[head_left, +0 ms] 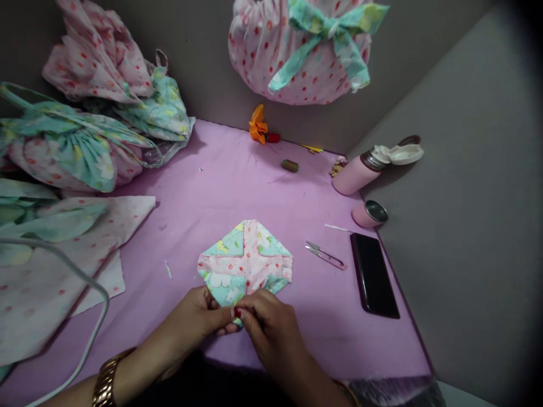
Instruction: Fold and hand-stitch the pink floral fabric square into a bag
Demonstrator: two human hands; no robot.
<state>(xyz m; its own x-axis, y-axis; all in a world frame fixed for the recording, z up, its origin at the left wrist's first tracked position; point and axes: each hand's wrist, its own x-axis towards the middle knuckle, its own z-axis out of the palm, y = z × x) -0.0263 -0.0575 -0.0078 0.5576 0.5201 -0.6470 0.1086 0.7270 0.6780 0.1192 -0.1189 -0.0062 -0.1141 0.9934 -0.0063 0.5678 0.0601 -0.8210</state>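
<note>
A patchwork fabric piece (pixel 254 262) lies near the table's front edge, mint floral corners around a pink dotted cross. Its near edge is held by my left hand (pixel 207 312), thumb on top and fingers underneath. My right hand (pixel 267 322) is closed in a pinch at the same edge, its fingertips meeting the left thumb. Whether a needle or thread is between those fingertips is too small to tell. To the right lie small thread snips (pixel 326 255), apart from both hands.
A black phone (pixel 374 275), a pink cup (pixel 370 215) and an open pink flask (pixel 358 172) line the right edge. Thread spools (pixel 290 165) lie at the back. Gathered fabric bags (pixel 76 147), dotted cloth (pixel 63 265) and a white cable (pixel 95 285) occupy the left. A bow-tied bag (pixel 297 62) hangs behind.
</note>
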